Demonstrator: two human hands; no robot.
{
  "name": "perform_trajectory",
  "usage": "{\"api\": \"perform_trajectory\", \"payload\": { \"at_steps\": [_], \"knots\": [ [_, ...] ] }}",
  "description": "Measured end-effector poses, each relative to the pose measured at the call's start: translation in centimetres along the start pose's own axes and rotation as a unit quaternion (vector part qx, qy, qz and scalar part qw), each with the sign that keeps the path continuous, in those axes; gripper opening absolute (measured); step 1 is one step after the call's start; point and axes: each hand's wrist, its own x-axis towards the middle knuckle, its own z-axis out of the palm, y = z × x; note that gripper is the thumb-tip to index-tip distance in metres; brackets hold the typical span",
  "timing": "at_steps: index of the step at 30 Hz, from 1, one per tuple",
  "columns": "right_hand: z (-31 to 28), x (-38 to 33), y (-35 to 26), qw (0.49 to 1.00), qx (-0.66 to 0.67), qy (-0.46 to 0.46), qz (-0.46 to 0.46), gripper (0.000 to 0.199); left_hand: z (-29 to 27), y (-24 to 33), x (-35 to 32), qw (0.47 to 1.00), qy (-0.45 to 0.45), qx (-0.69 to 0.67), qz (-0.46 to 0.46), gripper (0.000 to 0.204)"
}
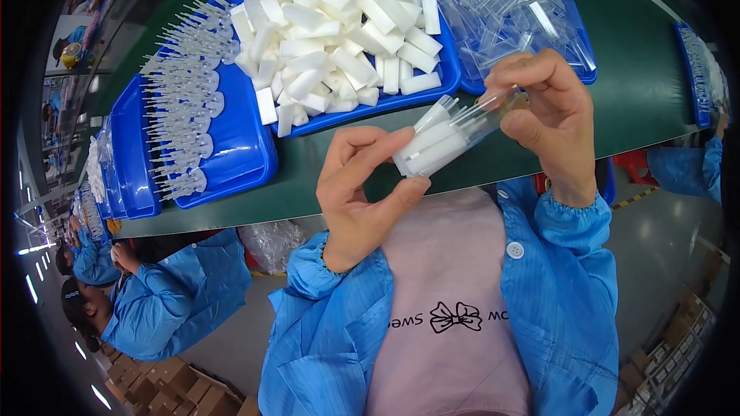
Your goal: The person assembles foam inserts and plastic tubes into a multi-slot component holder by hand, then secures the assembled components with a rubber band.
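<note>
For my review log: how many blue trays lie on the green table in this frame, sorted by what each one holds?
Tray of white foam blocks: 1
Tray of clear plastic sleeves: 1
Trays of clear pronged pieces: 2
Tray at the far right edge, contents too blurred to tell: 1
Total: 5, not counting the blurred stack at the far left.

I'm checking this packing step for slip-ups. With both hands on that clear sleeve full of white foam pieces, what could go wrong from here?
1. The white foam pieces stick out of the clear sleeve's open end; they might slide out.
2. The right hand pinches the sleeve only at its far end, so it could twist or slip.
3. Both hands are held off the green table, the left hand over the lap, so dropped pieces could fall away.
</note>
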Motion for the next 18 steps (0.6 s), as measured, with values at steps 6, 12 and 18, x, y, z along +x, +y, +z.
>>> {"api": "perform_trajectory", "payload": {
  "at_steps": [6,12,18],
  "knots": [
    [1.2,-0.9,0.0,0.996,-0.041,0.065,-0.049,0.033,-0.5,0.7,0.3,0.987,-0.031,0.122,0.103,0.044],
    [0.9,-0.3,-0.4,0.998,0.043,0.032,0.016,0.035,-0.4,1.2,0.2,0.991,-0.080,0.077,0.074,0.044],
    [1.7,-0.9,0.1,0.999,-0.008,0.051,-0.004,0.033,-0.7,1.0,0.6,0.992,-0.058,0.089,0.066,0.043]
  ]
}}
